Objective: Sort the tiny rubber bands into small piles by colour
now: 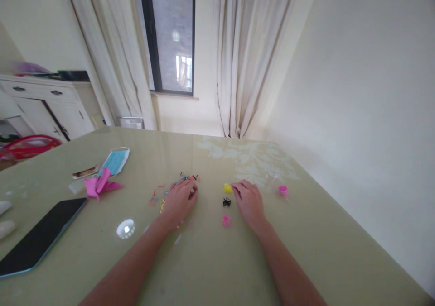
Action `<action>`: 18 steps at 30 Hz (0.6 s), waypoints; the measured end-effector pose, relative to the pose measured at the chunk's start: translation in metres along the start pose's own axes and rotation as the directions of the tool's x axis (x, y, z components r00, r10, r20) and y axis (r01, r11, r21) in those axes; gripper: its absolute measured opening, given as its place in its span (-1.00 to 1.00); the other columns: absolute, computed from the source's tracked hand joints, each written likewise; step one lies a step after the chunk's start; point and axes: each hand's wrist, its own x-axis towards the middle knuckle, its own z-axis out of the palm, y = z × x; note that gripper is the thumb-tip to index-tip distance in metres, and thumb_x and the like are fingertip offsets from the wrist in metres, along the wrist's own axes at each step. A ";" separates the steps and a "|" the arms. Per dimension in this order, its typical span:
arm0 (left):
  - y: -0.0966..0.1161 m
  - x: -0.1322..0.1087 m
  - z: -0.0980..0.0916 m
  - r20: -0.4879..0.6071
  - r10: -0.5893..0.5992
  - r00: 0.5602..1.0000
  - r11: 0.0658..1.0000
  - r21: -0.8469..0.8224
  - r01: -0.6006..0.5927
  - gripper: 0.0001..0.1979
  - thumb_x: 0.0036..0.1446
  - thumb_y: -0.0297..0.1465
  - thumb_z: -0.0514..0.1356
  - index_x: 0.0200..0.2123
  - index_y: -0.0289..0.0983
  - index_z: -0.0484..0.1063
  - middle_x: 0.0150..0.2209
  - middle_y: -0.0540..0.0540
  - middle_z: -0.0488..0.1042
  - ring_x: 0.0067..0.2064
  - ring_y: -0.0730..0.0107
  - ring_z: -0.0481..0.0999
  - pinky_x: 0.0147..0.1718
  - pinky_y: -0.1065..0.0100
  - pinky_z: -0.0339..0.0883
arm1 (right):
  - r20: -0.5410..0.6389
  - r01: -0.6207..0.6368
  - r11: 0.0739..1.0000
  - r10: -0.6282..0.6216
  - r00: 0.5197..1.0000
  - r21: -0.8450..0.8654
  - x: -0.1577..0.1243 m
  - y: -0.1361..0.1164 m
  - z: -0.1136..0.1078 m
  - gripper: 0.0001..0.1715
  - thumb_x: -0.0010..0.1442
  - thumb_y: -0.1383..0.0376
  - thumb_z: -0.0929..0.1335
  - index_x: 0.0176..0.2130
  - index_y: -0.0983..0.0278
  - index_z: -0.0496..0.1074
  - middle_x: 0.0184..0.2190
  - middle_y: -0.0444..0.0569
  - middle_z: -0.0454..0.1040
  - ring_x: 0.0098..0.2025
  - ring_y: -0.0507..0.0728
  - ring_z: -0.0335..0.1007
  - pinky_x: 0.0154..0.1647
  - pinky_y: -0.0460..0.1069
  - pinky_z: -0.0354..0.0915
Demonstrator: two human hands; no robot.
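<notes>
Both my hands rest on a glossy olive-green table (306, 233). My left hand (180, 199) lies knuckles up with its fingers curled over a scatter of small coloured elastic bands (188, 177); what the fingertips hold is hidden. My right hand (249, 202) is also palm down, its fingertips pinched together right beside a small yellow clump of bands (227, 188). A black clump (226, 202) and a pink clump (226, 221) lie just left of my right hand. More loose red and yellow bands (155, 198) lie left of my left hand.
A small pink cap (283, 190) sits to the right of my right hand. On the left lie a dark tablet (37, 240), pink folded paper (98, 184), a blue face mask (115, 161) and a small round white object (125, 228). White cabinet and curtains stand behind.
</notes>
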 end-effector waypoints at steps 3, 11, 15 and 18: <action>-0.002 0.003 -0.003 -0.116 -0.073 0.991 0.982 -0.180 0.051 -0.88 0.31 -0.40 0.14 -0.25 -0.19 0.50 -0.23 -0.11 0.64 -0.13 0.17 0.60 -0.04 0.18 0.39 | -0.060 -0.021 0.997 0.026 0.998 0.081 -0.003 -0.006 -0.006 -0.66 0.48 0.32 0.27 -0.11 0.19 0.65 -0.19 0.06 0.64 -0.10 0.24 0.54 -0.05 0.08 0.28; 0.021 -0.002 -0.009 -0.138 -0.062 0.988 0.686 -0.726 -0.058 -0.81 0.29 -0.24 0.25 -0.24 -0.21 0.62 -0.29 -0.06 0.68 -0.27 0.30 0.63 -0.24 0.34 0.50 | -0.051 -0.050 0.791 0.103 0.993 0.610 -0.005 -0.035 -0.016 -0.68 0.40 0.11 0.38 -0.08 0.24 0.66 -0.29 0.03 0.64 -0.36 0.13 0.49 -0.26 0.01 0.36; 0.038 -0.012 -0.011 -0.195 0.044 0.980 0.628 -0.757 -0.178 -0.85 0.30 -0.30 0.30 -0.22 -0.19 0.67 -0.27 -0.07 0.70 -0.23 0.30 0.66 -0.21 0.37 0.52 | 0.133 -0.173 0.565 0.111 0.985 0.807 -0.009 -0.052 -0.022 -0.69 0.31 0.09 0.46 -0.12 0.24 0.69 -0.36 -0.01 0.65 -0.41 0.10 0.48 -0.36 -0.03 0.34; 0.042 -0.016 -0.013 -0.223 0.086 0.971 0.644 -0.731 -0.225 -0.87 0.32 -0.33 0.30 -0.21 -0.18 0.68 -0.29 -0.06 0.70 -0.26 0.32 0.67 -0.23 0.39 0.53 | 0.177 -0.207 0.474 0.108 0.978 0.856 -0.010 -0.054 -0.022 -0.74 0.28 0.14 0.45 -0.20 0.25 0.69 -0.41 -0.02 0.64 -0.42 0.10 0.48 -0.35 -0.03 0.36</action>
